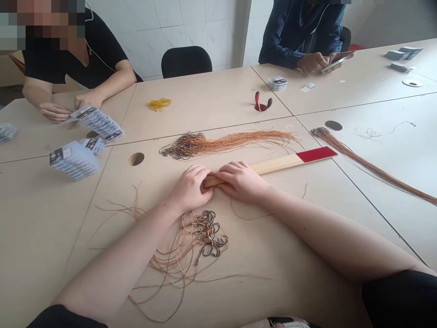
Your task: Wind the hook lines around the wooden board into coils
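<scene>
A long wooden strip (278, 163) with a red end lies slanting across the table. My left hand (193, 189) has its fingers wrapped round the strip's near left end. Close beside it, my right hand (241, 181) grips the same strip from above, fingers bent. A thin orange line runs out below my right hand. Under my wrists lies a loose pile of dark hooks (210, 234) with orange lines trailing left and toward me. Beyond my hands rests a bundle of hooks with orange lines (225, 142), spread lengthwise.
Another bundle of lines (362, 159) lies at the right. Red-handled pliers (262, 102) stand in a table hole. Yellow pieces (159, 104) and stacked plastic packs (74, 160) are farther off. Two people sit across the table, one holding packs, the other a flat object.
</scene>
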The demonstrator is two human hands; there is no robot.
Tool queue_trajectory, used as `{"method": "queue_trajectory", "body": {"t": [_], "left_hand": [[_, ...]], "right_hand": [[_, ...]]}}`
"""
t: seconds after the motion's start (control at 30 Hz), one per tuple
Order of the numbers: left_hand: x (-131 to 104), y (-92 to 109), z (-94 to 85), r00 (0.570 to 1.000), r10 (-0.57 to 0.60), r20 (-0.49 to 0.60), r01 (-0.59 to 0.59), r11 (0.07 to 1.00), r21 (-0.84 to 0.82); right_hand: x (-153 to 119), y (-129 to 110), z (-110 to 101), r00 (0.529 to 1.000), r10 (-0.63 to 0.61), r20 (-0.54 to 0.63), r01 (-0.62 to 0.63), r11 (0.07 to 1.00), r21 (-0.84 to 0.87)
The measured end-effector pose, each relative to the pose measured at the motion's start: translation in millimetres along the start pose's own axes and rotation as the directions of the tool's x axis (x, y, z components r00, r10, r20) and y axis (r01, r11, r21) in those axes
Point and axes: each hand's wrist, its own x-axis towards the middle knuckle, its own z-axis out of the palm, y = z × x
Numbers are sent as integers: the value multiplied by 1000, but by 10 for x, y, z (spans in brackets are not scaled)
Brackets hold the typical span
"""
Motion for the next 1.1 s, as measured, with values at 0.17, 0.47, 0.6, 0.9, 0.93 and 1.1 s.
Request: {"method": "queue_trajectory", "body": {"t": [0.17, 0.47, 0.6, 0.9, 0.93, 1.1], "left_hand": [[-7, -57, 37, 999, -31, -45, 29, 998, -48], [-26, -31, 20, 967, -118, -226, 137, 988, 72], [-34, -17, 21, 962, -143, -233, 170, 980, 100], [-40, -1, 22, 976, -119, -180, 140, 984, 107], [-40, -2, 23, 977, -118, -176, 138, 985, 107], [-42, -4, 24, 979, -117, -166, 133, 988, 84]], "right_hand": [[10, 1, -12, 999, 15, -47, -13, 999, 41], [11, -1, 2, 993, -16, -117, 23, 998, 63], [15, 2, 11, 995, -62, -78, 67, 995, 73], [21, 20, 30, 991, -111, -81, 117, 990, 79], [21, 20, 33, 990, -117, -85, 123, 989, 81], [22, 15, 33, 985, -141, -98, 151, 983, 101]]}}
